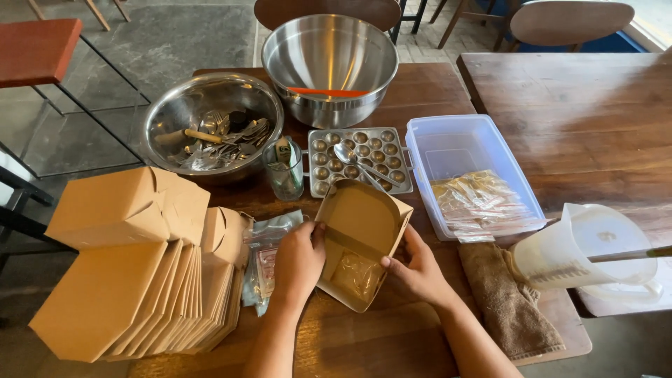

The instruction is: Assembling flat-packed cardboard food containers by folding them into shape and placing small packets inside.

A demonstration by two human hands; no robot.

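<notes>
My left hand (297, 259) grips the left wall of an open brown paper food box (357, 224), and my right hand (413, 269) holds its right wall. The box is tilted up toward me on the wooden table (420, 91). A small clear plastic packet (355, 274) lies inside it near the bottom. Just behind the box sits a metal tray of round balls (360, 159) with a spoon (348, 155) resting on it.
A row of folded brown boxes (133, 280) stands left, clear packets (262, 259) beside it. A bowl of cutlery (210, 126), a large steel bowl (329, 63), a glass (283, 171), a plastic tub of sachets (476, 182), a brown cloth (507, 301) and a white jug (588, 255) surround me.
</notes>
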